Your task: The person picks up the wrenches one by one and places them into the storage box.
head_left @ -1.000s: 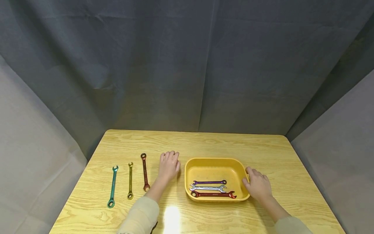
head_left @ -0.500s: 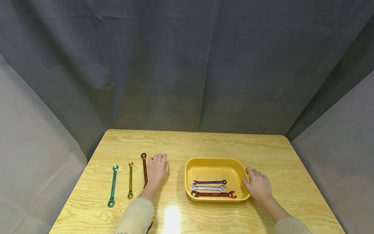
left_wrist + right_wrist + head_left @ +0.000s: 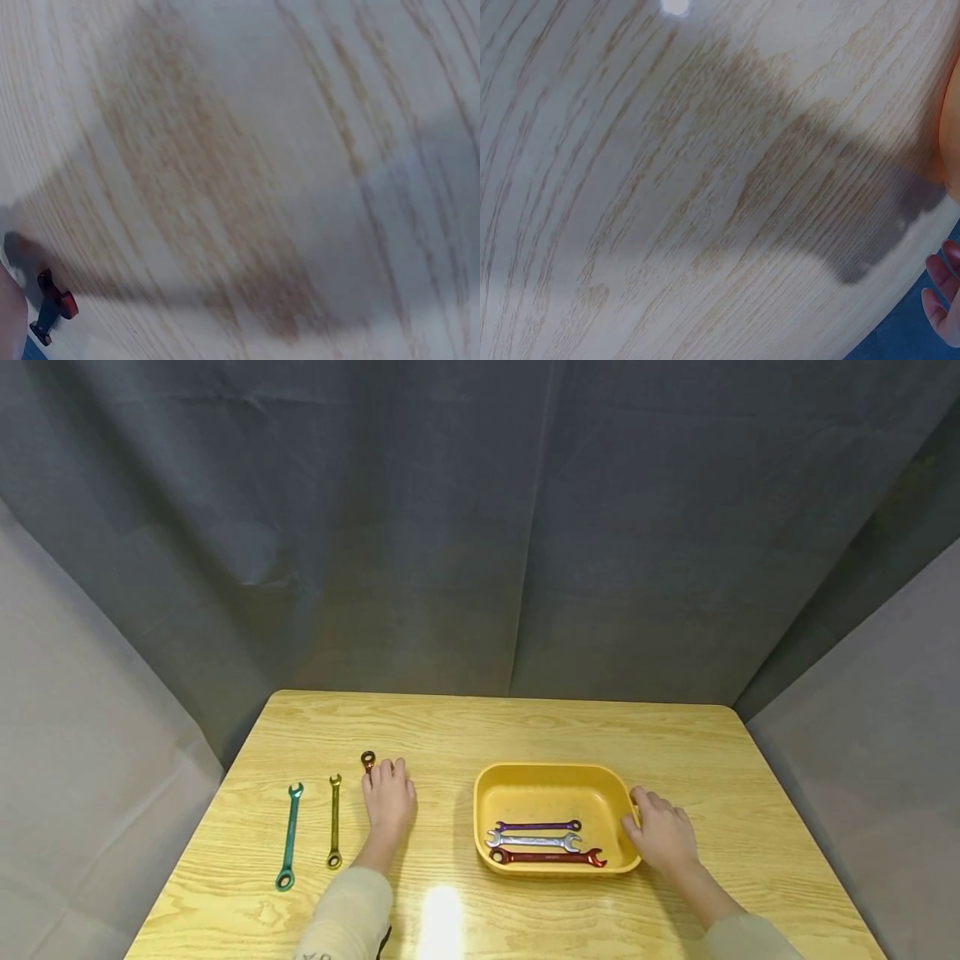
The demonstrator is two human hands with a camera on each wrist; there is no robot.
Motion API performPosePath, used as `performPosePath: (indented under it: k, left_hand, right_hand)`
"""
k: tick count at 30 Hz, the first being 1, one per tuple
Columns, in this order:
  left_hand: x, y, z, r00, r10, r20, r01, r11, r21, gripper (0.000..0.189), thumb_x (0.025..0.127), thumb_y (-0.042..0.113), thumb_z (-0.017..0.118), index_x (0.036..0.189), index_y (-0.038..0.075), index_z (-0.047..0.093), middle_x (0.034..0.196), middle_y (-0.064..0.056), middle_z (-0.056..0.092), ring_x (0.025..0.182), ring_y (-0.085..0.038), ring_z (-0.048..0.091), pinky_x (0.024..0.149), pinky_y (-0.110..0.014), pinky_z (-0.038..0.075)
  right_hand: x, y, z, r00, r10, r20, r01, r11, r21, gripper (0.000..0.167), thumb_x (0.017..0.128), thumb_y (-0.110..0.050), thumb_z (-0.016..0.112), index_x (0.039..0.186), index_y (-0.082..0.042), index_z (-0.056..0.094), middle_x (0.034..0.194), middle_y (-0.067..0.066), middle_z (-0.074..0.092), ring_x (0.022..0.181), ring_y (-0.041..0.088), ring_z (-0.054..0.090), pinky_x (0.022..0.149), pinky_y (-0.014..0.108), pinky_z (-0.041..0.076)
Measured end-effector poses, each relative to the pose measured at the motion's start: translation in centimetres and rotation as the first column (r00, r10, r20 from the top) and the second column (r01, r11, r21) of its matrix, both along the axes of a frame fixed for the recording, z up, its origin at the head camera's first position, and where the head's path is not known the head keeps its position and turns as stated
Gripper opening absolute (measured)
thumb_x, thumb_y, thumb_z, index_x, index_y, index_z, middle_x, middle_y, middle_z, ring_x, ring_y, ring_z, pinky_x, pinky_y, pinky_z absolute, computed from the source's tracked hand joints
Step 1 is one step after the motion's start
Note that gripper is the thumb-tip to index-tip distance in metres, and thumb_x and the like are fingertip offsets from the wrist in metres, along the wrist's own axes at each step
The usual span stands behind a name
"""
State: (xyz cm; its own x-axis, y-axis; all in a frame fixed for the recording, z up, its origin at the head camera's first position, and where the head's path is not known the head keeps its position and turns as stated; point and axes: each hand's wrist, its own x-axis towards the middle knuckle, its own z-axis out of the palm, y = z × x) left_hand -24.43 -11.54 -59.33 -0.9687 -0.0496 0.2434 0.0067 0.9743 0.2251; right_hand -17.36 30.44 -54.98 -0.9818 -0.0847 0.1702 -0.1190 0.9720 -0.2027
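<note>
My left hand [image 3: 389, 798] is over the red combination wrench [image 3: 367, 758], covering most of its shaft, so that only the ring end shows past the fingers. One end of the red wrench [image 3: 56, 304] also appears beside the hand's edge in the left wrist view. Whether the fingers pinch it I cannot tell. My right hand [image 3: 662, 833] grips the right rim of the yellow plastic basin [image 3: 555, 768], thumb at the rim. Inside the basin lie a purple wrench [image 3: 538, 827], a silver wrench [image 3: 532, 841] and another red wrench [image 3: 547, 857], side by side.
Left of my left hand, a yellow-green wrench [image 3: 334, 822] and a teal wrench [image 3: 290, 835] lie lengthwise on the wooden table [image 3: 600, 731]. A dark curtain [image 3: 420, 568] hangs behind the table, with lighter panels at both sides.
My left hand has moved left from beside the basin until it covers the red wrench's shaft. The right hand and the basin have stayed in place.
</note>
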Motion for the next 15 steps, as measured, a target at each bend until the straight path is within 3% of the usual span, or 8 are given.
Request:
performPosePath:
  k: [5,15]
  left_hand:
    - [0.0,-0.5,-0.4,0.998,0.034,-0.046,-0.032,0.998,0.053,0.031,0.088,0.017,0.055,0.116,0.004,0.049,0.109,-0.016,0.048,0.101,-0.032,0.041,0.09,-0.045,0.032]
    - [0.3,-1.4,-0.4,0.998,0.064,-0.011,-0.061,0.981,0.187,0.034,0.085,0.008,0.053,0.117,-0.003,0.046,0.108,-0.019,0.043,0.096,-0.033,0.041,0.088,-0.045,0.035]
  right_hand:
    - [0.0,-0.1,0.1,1.0,0.0,0.0,0.0,1.0,0.004,0.031,0.085,-0.026,0.055,0.108,-0.007,0.049,0.094,0.011,0.059,0.087,0.033,0.058,0.076,0.053,0.043]
    - [0.0,0.0,0.1,1.0,-0.002,0.004,0.002,1.0,0.003,0.03,0.085,-0.026,0.055,0.107,-0.007,0.049,0.095,0.012,0.059,0.088,0.034,0.057,0.076,0.054,0.042]
